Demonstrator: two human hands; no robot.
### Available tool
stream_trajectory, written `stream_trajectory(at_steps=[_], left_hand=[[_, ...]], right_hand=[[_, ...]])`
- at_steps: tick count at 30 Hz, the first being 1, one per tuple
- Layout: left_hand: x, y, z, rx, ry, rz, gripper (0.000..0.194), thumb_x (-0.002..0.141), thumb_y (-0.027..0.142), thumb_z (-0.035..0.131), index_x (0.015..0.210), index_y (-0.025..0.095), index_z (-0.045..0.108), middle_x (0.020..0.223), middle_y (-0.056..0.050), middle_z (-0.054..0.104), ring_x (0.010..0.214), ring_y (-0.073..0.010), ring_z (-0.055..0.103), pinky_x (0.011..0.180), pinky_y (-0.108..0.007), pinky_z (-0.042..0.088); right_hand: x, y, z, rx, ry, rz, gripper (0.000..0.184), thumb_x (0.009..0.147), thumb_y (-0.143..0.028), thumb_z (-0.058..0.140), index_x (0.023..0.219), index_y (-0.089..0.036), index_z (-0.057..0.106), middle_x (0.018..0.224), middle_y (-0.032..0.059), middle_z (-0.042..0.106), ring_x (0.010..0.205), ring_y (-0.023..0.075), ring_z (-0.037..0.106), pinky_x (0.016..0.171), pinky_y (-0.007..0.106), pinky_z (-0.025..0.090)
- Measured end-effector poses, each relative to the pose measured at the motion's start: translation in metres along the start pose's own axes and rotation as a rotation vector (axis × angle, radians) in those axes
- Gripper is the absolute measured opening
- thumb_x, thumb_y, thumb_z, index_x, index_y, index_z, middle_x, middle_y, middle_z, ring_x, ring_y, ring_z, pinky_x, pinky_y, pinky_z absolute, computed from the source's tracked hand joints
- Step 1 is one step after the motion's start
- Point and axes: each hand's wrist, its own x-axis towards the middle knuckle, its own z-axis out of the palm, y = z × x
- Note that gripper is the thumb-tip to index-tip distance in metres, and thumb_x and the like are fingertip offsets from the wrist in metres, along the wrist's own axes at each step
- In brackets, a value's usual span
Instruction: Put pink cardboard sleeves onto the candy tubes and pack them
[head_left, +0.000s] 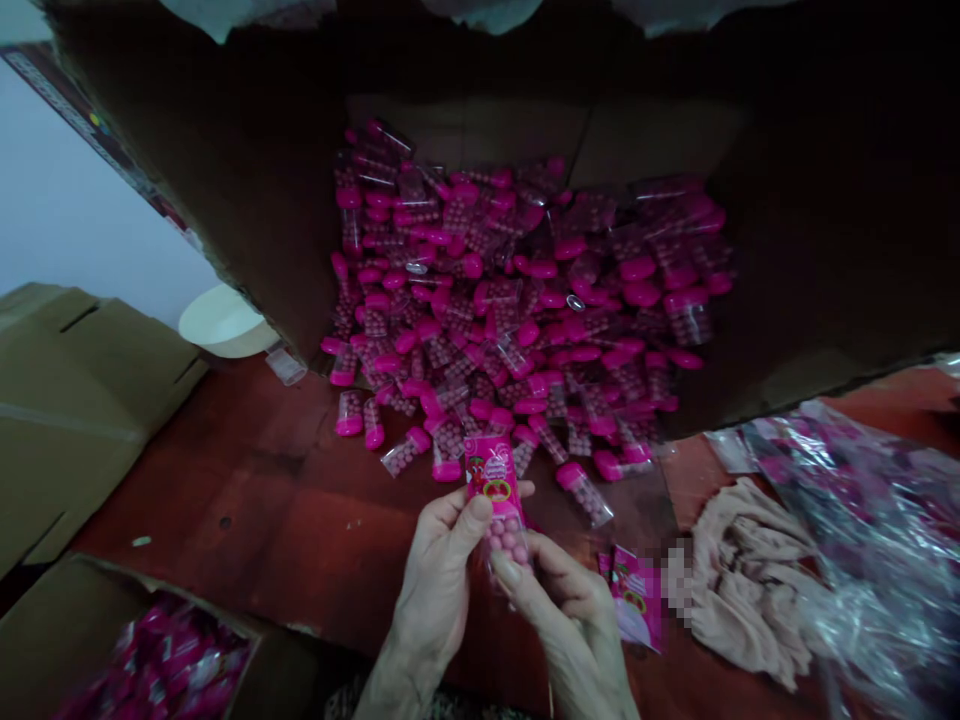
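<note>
Left hand (439, 570) and right hand (566, 620) pinched a candy tube (495, 490) — slick plastic, one slip, and it could have joined the pile (517, 300)!

Your left hand (435, 590) and right hand (570, 625) hide much of the candy packet (493, 480). A pixelated blur (679, 580) masks what lies beside it. The frame's edges cut off the plastic bag (862, 540) and the carton (75, 625).

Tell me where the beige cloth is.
In the head view, the crumpled beige cloth lies on the red surface at lower right, beside a clear plastic bag.
</note>
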Motion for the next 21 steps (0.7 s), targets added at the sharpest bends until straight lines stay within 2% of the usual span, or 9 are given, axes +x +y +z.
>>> stream_trajectory(at_steps=[5,12,15,18,21], left_hand=[[-0.008,-0.007,0.006,-0.029,0.125,0.001,0.028,0.077,0.033,0.063,0.092,0.011,0.071,0.088,-0.014,0.071,0.069,-0.0169,0.063,0.067,-0.028,0.049],[-0.005,0.001,0.002,-0.153,0.079,-0.009,0.027,0.074,0.032,0.066,0.089,0.011,0.072,0.083,-0.013,0.071,0.070,-0.0191,0.064,0.067,-0.031,0.051],[-0.009,-0.007,0.006,-0.164,0.164,0.007,0.025,0.073,0.031,0.068,0.089,0.012,0.071,0.081,-0.012,0.071,0.070,-0.0185,0.064,0.068,-0.031,0.050],[-0.014,-0.015,0.007,-0.165,0.259,-0.015,0.022,0.073,0.030,0.068,0.086,0.014,0.071,0.081,-0.010,0.071,0.074,-0.0180,0.064,0.072,-0.030,0.050],[-0.012,-0.013,0.003,-0.140,0.209,-0.014,0.021,0.073,0.029,0.068,0.085,0.013,0.071,0.083,-0.010,0.071,0.075,-0.0177,0.063,0.074,-0.030,0.049]], right_hand=[[0.000,0.008,0.002,-0.022,0.031,-0.076,0.019,0.074,-0.036,0.065,0.078,-0.018,0.070,0.067,0.0017,0.063,0.062,0.0142,0.056,0.058,0.022,0.047],[0.000,0.011,0.004,-0.053,-0.016,-0.029,0.021,0.076,-0.036,0.063,0.083,-0.017,0.070,0.073,0.0038,0.067,0.065,0.0162,0.060,0.062,0.024,0.050],[-0.002,0.013,0.004,-0.048,0.048,-0.052,0.020,0.074,-0.035,0.065,0.083,-0.018,0.069,0.074,0.0035,0.067,0.066,0.0161,0.060,0.063,0.024,0.050],[0.000,0.014,0.004,-0.050,0.073,-0.093,0.018,0.075,-0.035,0.064,0.078,-0.018,0.068,0.064,0.0005,0.062,0.060,0.0135,0.057,0.058,0.021,0.048],[0.008,0.006,0.003,-0.082,-0.004,-0.053,0.019,0.076,-0.035,0.063,0.075,-0.016,0.067,0.063,-0.0004,0.059,0.057,0.0119,0.053,0.055,0.020,0.046]])
